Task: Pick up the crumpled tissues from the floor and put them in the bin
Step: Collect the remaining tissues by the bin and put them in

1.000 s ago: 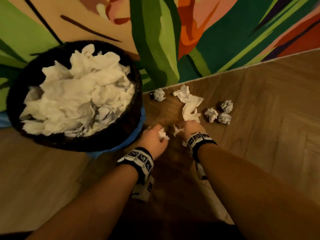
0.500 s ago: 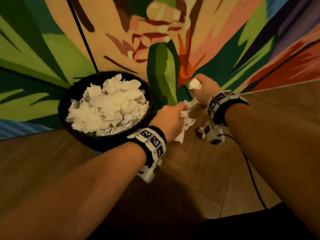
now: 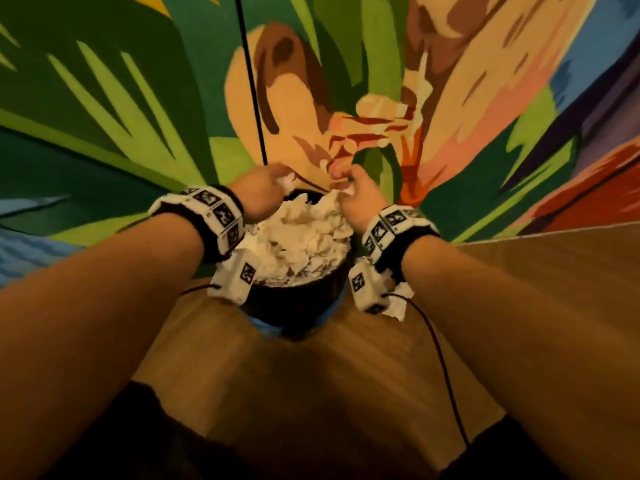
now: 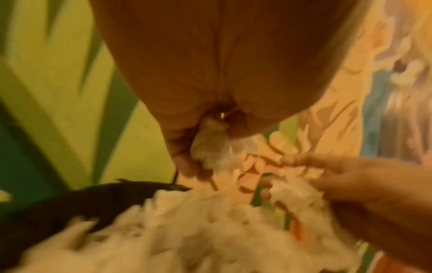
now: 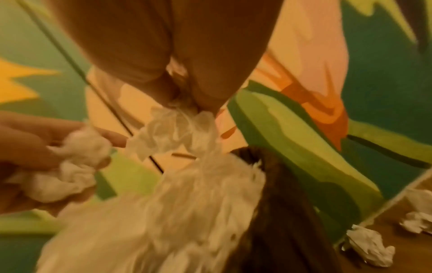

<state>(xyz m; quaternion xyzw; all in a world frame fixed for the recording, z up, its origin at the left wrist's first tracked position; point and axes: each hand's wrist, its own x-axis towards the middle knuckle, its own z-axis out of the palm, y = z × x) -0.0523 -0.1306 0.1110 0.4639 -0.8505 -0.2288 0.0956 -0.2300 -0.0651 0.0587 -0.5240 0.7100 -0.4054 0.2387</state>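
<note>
Already heaped above its rim with white tissues (image 3: 294,237), the dark bin (image 3: 294,299) stands on the wooden floor (image 3: 519,271) against the painted wall. Over it, the left hand (image 3: 259,192) grips one crumpled tissue (image 4: 210,147); the right hand (image 3: 356,195) pinches another (image 5: 177,133). Loose tissues (image 5: 369,247) lie on the floor beside the bin.

Bare forearms wear black wristbands (image 3: 221,220) with white marker-printed blocks and thin black cables (image 3: 440,368).

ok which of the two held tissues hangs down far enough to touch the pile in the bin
The tissue in the right hand: this tissue trails down onto the heaped pile. The left hand grips a tissue wad clear above it.
</note>
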